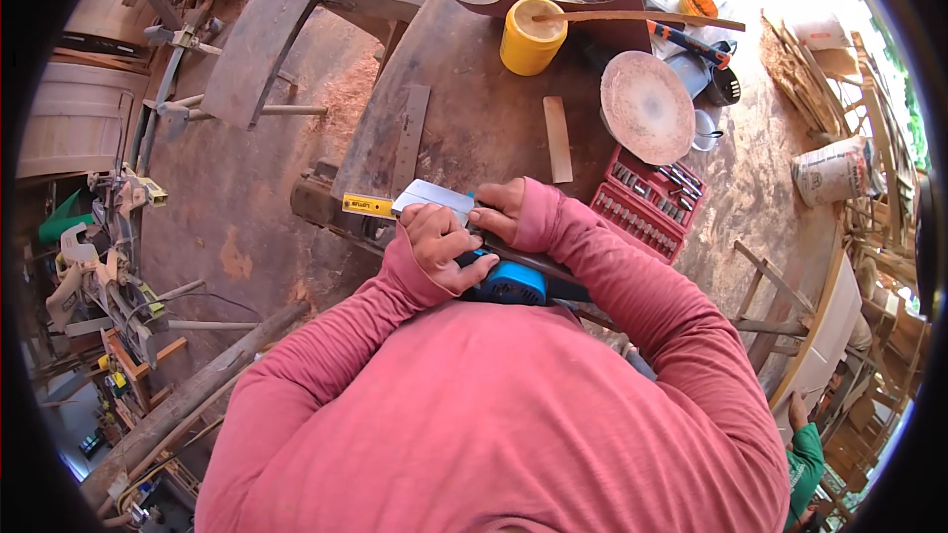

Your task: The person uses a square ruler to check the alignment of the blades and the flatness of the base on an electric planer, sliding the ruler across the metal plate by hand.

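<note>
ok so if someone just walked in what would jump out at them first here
Most likely both hands in the centre: the left hand grips a blue power tool and the right hand presses on its grey metal plate, over a yellow-ended level. Next, the yellow cup at the top of the dusty workbench. To the right lie a round sanding disc and a red socket set case.
</note>
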A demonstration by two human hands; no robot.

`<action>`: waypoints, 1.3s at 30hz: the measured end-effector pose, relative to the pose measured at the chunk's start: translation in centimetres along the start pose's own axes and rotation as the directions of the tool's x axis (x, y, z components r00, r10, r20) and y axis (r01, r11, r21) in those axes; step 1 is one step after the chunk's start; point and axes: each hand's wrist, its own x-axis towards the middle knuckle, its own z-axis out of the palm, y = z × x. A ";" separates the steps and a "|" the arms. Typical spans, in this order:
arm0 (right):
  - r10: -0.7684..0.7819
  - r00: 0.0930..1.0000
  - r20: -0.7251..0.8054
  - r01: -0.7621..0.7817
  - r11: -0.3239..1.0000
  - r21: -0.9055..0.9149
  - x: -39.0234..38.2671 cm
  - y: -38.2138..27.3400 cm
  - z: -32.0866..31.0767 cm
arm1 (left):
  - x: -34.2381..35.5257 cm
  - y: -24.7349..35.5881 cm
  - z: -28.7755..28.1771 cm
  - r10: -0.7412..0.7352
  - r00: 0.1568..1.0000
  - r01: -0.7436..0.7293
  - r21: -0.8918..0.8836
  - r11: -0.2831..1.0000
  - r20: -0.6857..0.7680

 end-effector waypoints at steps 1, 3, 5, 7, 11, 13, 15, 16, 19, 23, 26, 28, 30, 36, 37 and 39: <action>0.000 0.999 0.040 -0.001 1.000 0.027 0.0 0.2 -0.1 | 0.0 0.1 0.1 0.022 1.000 -0.022 0.001 1.000 -0.018; -0.004 0.997 0.082 -0.001 0.998 0.060 -0.1 0.6 -0.5 | 0.2 0.2 0.2 0.040 0.999 -0.040 0.004 0.999 -0.033; -0.047 0.997 0.066 0.038 0.991 0.132 -0.3 0.7 -0.6 | 0.1 0.4 0.2 0.017 1.000 -0.017 0.005 1.000 -0.020; -0.069 0.995 0.074 0.059 0.989 0.134 0.5 0.9 -0.6 | 0.1 0.4 -0.3 0.004 1.000 -0.004 0.011 1.000 -0.016; -0.233 0.959 0.160 0.241 0.970 -0.036 2.9 1.6 -1.2 | 0.1 0.0 -0.3 -0.017 1.000 0.017 0.019 1.000 -0.014; -0.329 0.922 0.202 0.330 0.944 0.033 3.6 2.2 -1.3 | 0.3 -0.1 0.0 0.035 0.998 -0.036 -0.021 0.999 -0.049; -0.282 0.926 0.253 0.293 0.956 -0.004 3.5 1.1 -1.7 | 0.1 -0.1 -0.2 0.017 0.999 -0.017 -0.012 1.000 -0.040; -0.178 0.955 0.236 0.187 0.982 -0.019 3.1 0.4 -1.6 | -0.1 -0.3 0.1 0.033 0.997 -0.034 -0.014 0.999 -0.064; 0.088 0.976 0.200 -0.075 0.995 -0.071 1.4 -2.7 -1.4 | -0.4 -0.6 0.0 0.042 0.997 -0.043 -0.010 0.999 -0.059; 0.269 0.957 0.104 -0.218 0.912 -0.348 -0.2 -4.8 -0.3 | -0.3 0.1 -0.4 0.020 1.000 -0.020 -0.015 1.000 -0.023; 0.375 0.927 -0.030 -0.370 0.893 -0.256 -0.3 -4.7 0.7 | -0.6 0.0 0.0 0.024 0.997 -0.024 -0.001 1.000 -0.071; 0.209 0.977 -0.045 -0.214 0.945 -0.247 -0.8 -3.8 0.7 | -0.7 0.0 0.1 0.038 0.996 -0.039 -0.011 0.999 -0.086; 0.110 0.994 0.008 -0.107 0.979 -0.172 -0.9 -1.8 0.3 | -0.5 0.1 -0.1 0.056 0.995 -0.056 -0.004 0.998 -0.082; -0.164 0.964 0.210 0.186 0.978 -0.090 1.3 1.0 -0.9 | -0.2 -0.1 -0.4 0.067 0.997 -0.069 -0.029 0.997 -0.046; -0.102 0.977 0.186 0.113 0.992 -0.051 1.4 0.9 -1.0 | 0.0 -0.3 -0.3 0.054 0.998 -0.056 -0.046 0.997 -0.036; -0.032 0.986 0.162 0.036 0.999 -0.019 1.3 0.9 -1.1 | 0.5 -0.6 -0.2 0.054 0.998 -0.057 -0.075 0.996 -0.045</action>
